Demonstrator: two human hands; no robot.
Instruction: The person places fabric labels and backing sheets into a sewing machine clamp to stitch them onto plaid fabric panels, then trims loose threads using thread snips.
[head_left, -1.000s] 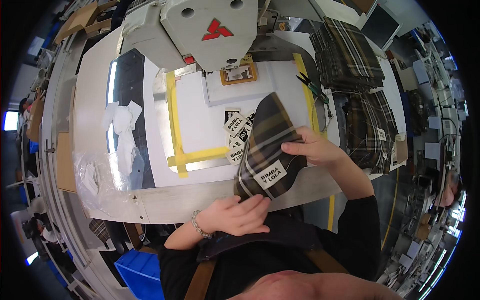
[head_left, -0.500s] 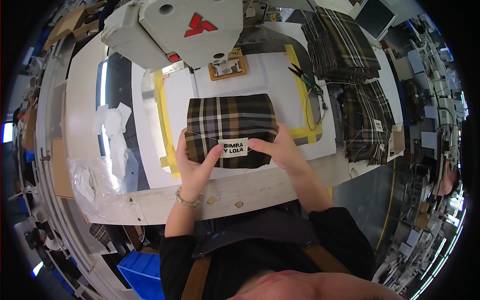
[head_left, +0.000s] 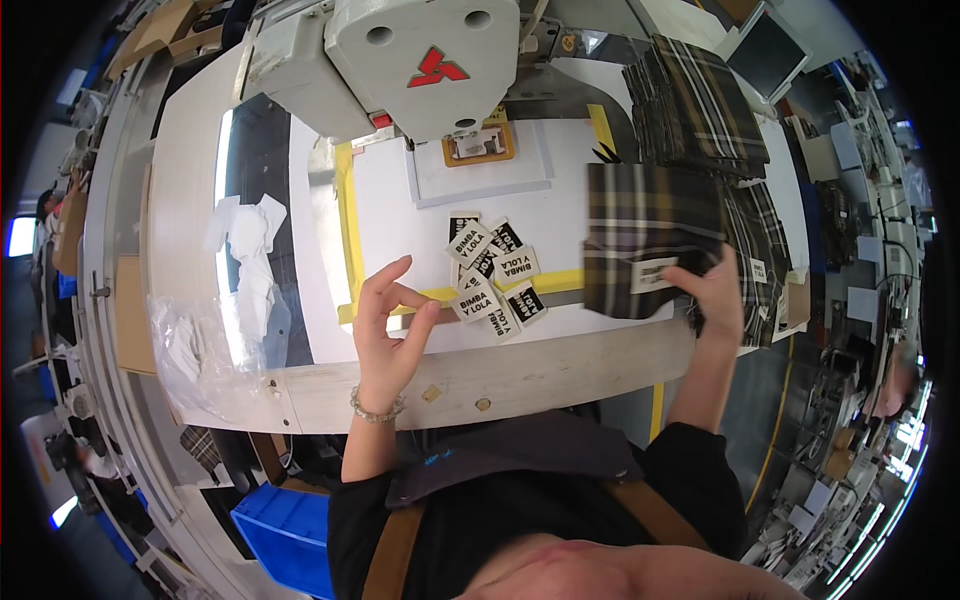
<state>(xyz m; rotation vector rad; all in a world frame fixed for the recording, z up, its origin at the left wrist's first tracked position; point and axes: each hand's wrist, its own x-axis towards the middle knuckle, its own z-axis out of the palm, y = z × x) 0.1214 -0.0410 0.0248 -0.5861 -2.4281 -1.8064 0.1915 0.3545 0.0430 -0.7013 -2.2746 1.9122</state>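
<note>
Desk (head_left: 560, 378) under a white machine (head_left: 400, 90): right hand (head_left: 715, 295) pinching a plaid piece (head_left: 655, 210), label (head_left: 652, 276) seemingly on already; left hand (head_left: 390, 335) empty, fingers wide, loose labels (head_left: 472, 242) nearby look unattached.

Plaid cloth (head_left: 650, 208): brown, black and grey with pale stripes, its lower right side gripped by the right hand (head_left: 716, 292).
Sewn-size tag (head_left: 648, 277): white, on the cloth's lower part, right end under the thumb.
Loose tags (head_left: 476, 301): black or white, overlapping, left of the cloth.
</note>
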